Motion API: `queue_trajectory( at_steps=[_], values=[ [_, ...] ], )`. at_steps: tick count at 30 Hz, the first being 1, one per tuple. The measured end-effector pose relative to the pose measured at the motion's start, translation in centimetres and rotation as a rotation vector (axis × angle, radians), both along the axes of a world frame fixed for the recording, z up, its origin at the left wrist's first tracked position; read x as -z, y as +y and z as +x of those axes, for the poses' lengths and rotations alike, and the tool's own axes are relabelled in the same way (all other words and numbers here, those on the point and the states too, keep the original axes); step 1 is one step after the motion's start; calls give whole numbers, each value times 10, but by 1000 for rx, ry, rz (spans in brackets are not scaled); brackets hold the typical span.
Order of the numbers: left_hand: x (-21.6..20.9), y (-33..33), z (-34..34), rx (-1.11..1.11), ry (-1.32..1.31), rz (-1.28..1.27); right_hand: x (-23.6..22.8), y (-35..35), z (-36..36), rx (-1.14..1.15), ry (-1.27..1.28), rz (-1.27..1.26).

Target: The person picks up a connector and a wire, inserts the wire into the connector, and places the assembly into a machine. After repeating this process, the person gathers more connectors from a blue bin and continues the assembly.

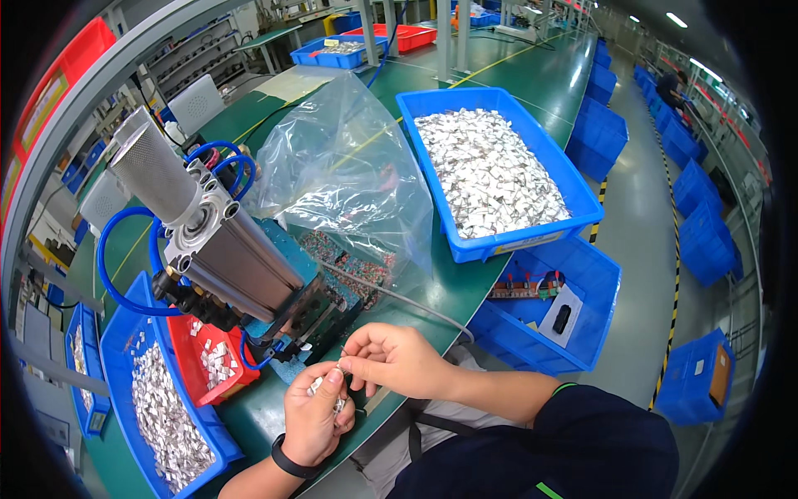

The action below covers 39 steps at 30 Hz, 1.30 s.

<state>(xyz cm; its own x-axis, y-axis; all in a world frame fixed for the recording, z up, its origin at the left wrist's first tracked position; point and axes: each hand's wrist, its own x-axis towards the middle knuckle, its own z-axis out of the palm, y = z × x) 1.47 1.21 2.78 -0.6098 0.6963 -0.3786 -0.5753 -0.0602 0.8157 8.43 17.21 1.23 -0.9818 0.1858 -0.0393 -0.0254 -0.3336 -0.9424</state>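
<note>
White pieces (315,385) are clamped in the left grip (316,409) at the desk (259,420) edge; just rightward, the right grip (397,363) is pinched together.

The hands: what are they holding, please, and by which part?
The left hand holds small white pieces in its grasp; by which part, and whether the right hand holds any, cannot be told.

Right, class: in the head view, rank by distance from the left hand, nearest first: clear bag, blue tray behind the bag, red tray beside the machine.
1. Red tray: left of the left hand.
2. Clear bag: ahead, mid-table.
3. Blue tray: top, behind the bag.
</note>
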Motion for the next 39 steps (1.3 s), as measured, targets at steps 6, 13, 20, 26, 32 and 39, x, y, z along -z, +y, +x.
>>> queue_trajectory(
  at_steps=[6, 13, 20, 26, 32, 39],
  values=[
    [0, -2, 0, -23, -50, 17, -4, -3, -2, 0, -37, 43],
    [0, -2, 1, -25, -68, -16, 5, 4, -16, 68, 86, 265],
    [-2, -5, -6, -63, -165, 26, -2, 4, -8, 116, -9, -14],
    [2, -4, -6, -50, -157, 33, 12, -7, -2, 74, -33, 227],
    [3, -4, -6, -59, -153, 33, -4, 4, -13, 125, -59, 103],
    [3, -4, -7, -59, -181, 45, -8, 9, -34, 78, -132, -13]
  ],
)
